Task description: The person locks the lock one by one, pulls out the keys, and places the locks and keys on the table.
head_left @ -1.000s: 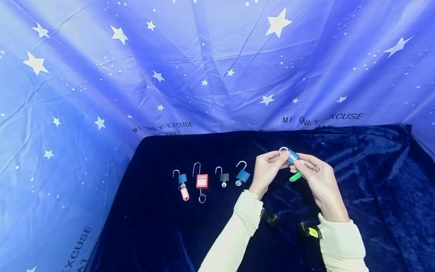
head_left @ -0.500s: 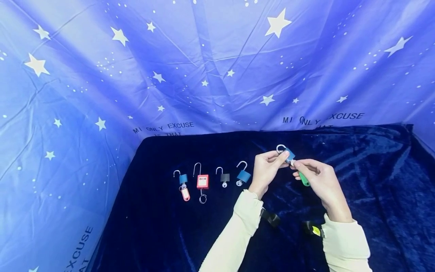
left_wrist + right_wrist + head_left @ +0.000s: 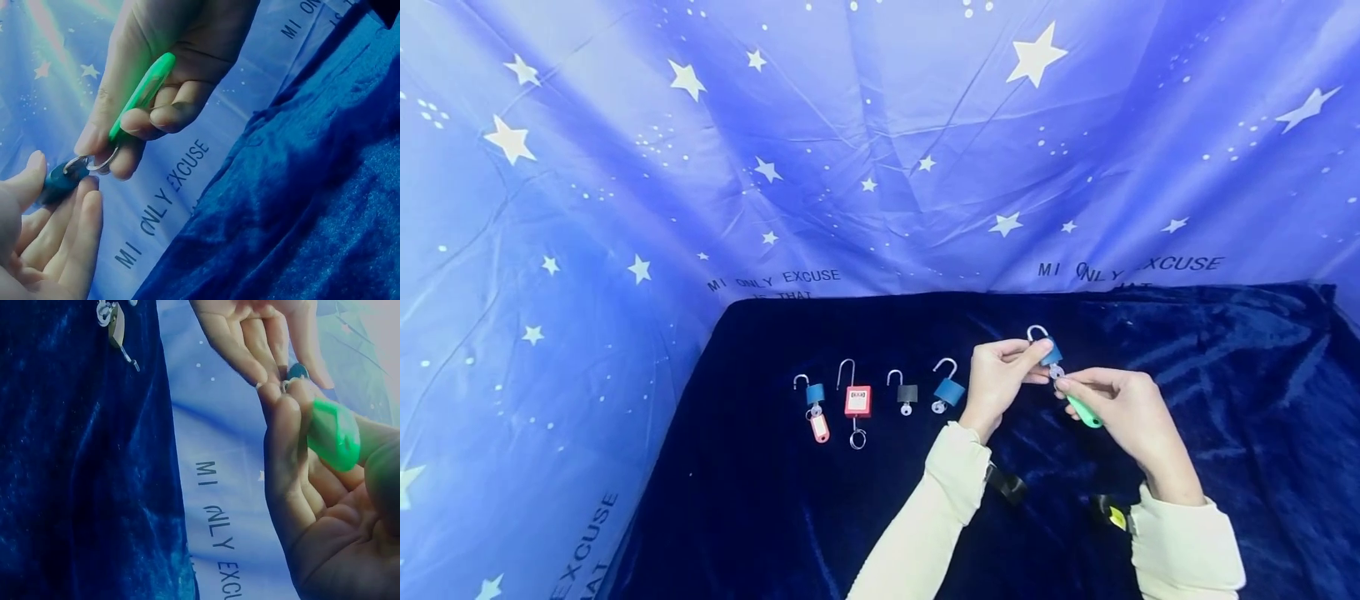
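Observation:
In the head view my left hand [image 3: 1000, 377] pinches a blue padlock [image 3: 1050, 351] by its body, its shackle raised and open. A silver key [image 3: 1057, 372] sticks out at the padlock's lower end. My right hand [image 3: 1123, 417] pinches the key ring close to the key, with a green key tag [image 3: 1085, 412] hanging along its fingers. From the left wrist view the metal ring [image 3: 103, 164] shows between thumb and index finger, the green tag [image 3: 142, 97] lying against the curled fingers. The padlock [image 3: 297, 371] is mostly hidden by fingers in the right wrist view.
Left of the hands, a row lies on the dark blue velvet cloth [image 3: 760, 517]: a blue padlock with red tag [image 3: 815, 394], a red padlock [image 3: 858, 402], a black padlock [image 3: 907, 393] and another blue padlock [image 3: 950, 392], all with open shackles. A starry curtain [image 3: 880, 225] hangs behind.
My right hand has moved down and right from the padlock body, bringing the key and green tag into view. The padlock has turned more upright in my left hand. The head view has shifted slightly.

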A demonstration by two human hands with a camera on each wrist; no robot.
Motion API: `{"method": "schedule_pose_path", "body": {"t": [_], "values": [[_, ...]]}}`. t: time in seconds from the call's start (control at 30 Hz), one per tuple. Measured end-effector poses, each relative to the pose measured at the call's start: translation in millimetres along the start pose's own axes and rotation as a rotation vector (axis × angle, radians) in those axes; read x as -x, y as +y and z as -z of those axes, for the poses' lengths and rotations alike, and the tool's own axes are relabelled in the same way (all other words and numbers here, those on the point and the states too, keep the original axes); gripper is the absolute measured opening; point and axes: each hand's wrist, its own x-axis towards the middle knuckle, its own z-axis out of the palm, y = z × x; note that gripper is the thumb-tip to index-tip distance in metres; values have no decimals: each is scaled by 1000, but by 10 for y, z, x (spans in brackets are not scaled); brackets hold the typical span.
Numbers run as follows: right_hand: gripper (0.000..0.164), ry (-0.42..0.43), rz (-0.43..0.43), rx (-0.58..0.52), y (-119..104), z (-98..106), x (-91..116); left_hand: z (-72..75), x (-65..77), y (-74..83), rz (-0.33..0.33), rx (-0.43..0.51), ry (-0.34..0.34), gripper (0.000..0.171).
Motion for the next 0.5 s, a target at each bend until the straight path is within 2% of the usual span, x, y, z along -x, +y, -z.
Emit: {"method": "schedule_pose_path", "body": {"t": [0.13,0.37,0.43,0.5], "values": [[28,33,66,73,24,-12,31,-66,86,177,22,12,53,43],[17,126,202,202,16,-73,17,-14,30,-1,24,14,43,43],[17,144,216,213,-5,-79,6,-8,33,43,18,13,50,44],[16,171,212,218,-30,-81,-6,-19,56,160,7,13,77,42]]}}
